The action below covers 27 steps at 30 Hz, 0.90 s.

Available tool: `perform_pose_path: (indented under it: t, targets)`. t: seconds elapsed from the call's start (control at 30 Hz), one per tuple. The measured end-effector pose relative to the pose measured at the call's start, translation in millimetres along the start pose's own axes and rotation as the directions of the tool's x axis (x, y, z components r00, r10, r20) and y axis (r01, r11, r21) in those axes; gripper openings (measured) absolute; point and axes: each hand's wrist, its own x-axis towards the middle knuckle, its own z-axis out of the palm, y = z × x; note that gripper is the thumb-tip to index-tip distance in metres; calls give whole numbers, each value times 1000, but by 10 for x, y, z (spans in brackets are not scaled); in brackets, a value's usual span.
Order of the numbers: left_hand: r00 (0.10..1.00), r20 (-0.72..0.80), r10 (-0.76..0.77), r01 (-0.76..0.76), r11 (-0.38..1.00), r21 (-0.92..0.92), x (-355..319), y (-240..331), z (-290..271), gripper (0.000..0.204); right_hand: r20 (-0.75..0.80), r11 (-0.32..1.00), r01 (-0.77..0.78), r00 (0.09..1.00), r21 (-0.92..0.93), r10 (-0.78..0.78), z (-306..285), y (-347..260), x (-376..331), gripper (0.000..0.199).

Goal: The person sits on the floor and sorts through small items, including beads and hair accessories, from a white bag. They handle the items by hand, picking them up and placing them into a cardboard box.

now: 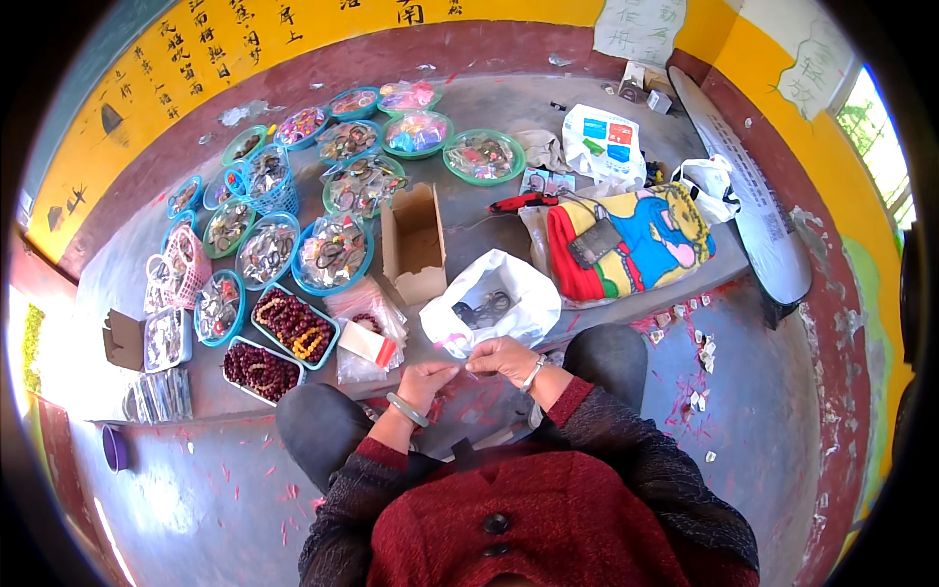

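Note:
Both hands meet low over my lap, just in front of an open white plastic bag (540,305) with dark, thin-looped things inside. My left hand (427,382), a pale bangle on its wrist, is closed in a pinch. Opposite it, my right hand (507,360), with a silvery bangle, pinches too, the fingertips almost touching the left's. Whatever lies between the fingertips is too small to make out. Left of the hands are a pile of clear plastic sleeves (360,293) and a white-and-red packet (366,342).
Trays of dark red bead bracelets (295,326) sit at the left, near an open cardboard box (413,240). Behind are several baskets of small packaged goods, one a green basket (484,158). A colourful cartoon cloth (631,240) lies right, beside a long grey board (748,196).

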Motion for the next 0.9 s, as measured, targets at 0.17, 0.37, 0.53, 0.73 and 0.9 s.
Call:
perform_pose_path:
  t: [0.17,0.37,0.53,0.73,0.9]
  targets:
    - [999,-43,28,-28,1000,1,6,-6,9,19,-25,1000,3,1000,-23,-4,28,10,6,14]
    - [995,-99,34,-27,997,76,-26,58,43,17,-24,998,2,1000,-58,-3,-16,98,56,16]
    - [992,-116,41,-31,996,84,-47,110,55,16,-88,991,21,996,-130,-33,16,35,22,20]
    - [984,-163,75,-32,968,247,-56,127,61,15,-59,481,416,706,-772,-706,324,-319,-192,30]
    - [980,-68,188,-110,791,602,-64,51,71,18,201,201,399,760,-895,-618,335,-196,-183,29]
